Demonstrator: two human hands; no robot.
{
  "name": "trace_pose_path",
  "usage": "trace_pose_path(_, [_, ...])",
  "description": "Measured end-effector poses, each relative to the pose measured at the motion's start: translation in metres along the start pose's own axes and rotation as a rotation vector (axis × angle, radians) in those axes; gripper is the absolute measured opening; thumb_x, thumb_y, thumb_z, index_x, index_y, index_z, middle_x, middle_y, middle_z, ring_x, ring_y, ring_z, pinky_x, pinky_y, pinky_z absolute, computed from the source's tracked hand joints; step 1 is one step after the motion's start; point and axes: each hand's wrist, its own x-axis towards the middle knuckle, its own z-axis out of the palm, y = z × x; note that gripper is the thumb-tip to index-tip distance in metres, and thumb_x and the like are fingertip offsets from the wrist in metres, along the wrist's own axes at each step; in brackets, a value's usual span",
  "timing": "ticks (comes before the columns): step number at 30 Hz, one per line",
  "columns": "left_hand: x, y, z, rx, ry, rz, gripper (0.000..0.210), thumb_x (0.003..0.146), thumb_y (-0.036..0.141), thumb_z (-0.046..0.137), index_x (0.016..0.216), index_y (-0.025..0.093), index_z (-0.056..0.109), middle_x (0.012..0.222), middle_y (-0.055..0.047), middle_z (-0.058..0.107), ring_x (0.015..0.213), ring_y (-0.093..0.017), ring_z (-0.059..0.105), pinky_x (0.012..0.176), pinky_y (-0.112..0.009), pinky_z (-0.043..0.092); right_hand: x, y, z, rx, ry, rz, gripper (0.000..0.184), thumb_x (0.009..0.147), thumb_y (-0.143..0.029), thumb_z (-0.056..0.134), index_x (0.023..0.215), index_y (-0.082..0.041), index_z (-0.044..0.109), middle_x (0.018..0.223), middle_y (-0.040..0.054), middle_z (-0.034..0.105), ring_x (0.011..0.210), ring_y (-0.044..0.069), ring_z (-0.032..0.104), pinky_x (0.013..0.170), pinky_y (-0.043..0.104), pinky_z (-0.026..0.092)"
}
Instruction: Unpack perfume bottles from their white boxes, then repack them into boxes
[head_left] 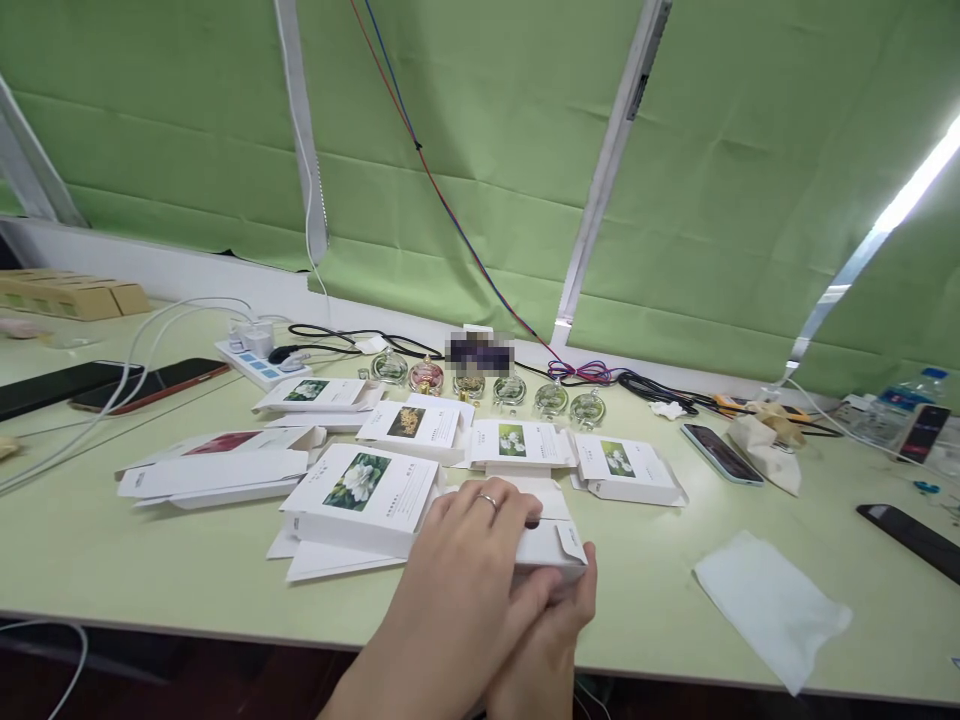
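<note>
A small white carton (551,543) is between my two hands near the front of the table. My left hand (469,545), with a ring on one finger, lies over its left and top side with curled fingers. From below and the right, my right hand (559,620) grips the same carton, its fingers partly hidden behind my left hand. A dark round hole shows in the carton's top, and a flap sits at its near right corner. Just left of my hands, a flower-printed white box (360,492) lies on flattened cartons (337,562).
Several flower-printed boxes (630,468) lie behind my hands. Beyond them stands a row of round glass bottles (551,399). A power strip (259,365) and cables are at the back left. A phone (721,453) and a white cloth (772,605) lie to the right.
</note>
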Motion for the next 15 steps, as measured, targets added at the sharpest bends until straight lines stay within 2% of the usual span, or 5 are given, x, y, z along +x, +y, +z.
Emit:
trace_pose_path(7, [0.006,-0.014,-0.022,0.074,-0.205,0.228,0.019,0.076,0.022,0.059,0.094,0.019,0.054,0.096,-0.005,0.053,0.090,-0.023,0.051,0.072,-0.035,0.044,0.003,-0.013,0.006,0.024,0.166,-0.042,0.102,0.071,-0.035,0.065,0.137,-0.014,-0.010,0.123,0.0260,0.037,0.099,0.032,0.053,0.078,0.055,0.045])
trace_pose_path(11, [0.009,-0.016,-0.027,0.166,-0.209,0.306,0.016,0.075,0.018,0.056,0.091,0.018,0.054,0.094,-0.005,0.053,0.089,-0.024,0.050,0.070,-0.035,0.043,0.004,-0.017,0.006,0.003,0.206,-0.060,0.096,0.072,-0.034,0.063,0.138,-0.015,-0.004,0.123,0.0256,0.036,0.097,0.032,0.053,0.080,0.059,0.042])
trace_pose_path(15, [0.014,-0.012,-0.026,0.201,-0.220,0.314,0.015,0.074,0.024,0.058,0.087,0.018,0.054,0.090,-0.006,0.053,0.086,-0.025,0.048,0.070,-0.037,0.042,0.002,-0.010,0.009,0.001,0.222,-0.086,0.099,0.070,-0.035,0.065,0.138,-0.014,-0.004,0.121,0.0250,0.038,0.097,0.032,0.052,0.079,0.059,0.043])
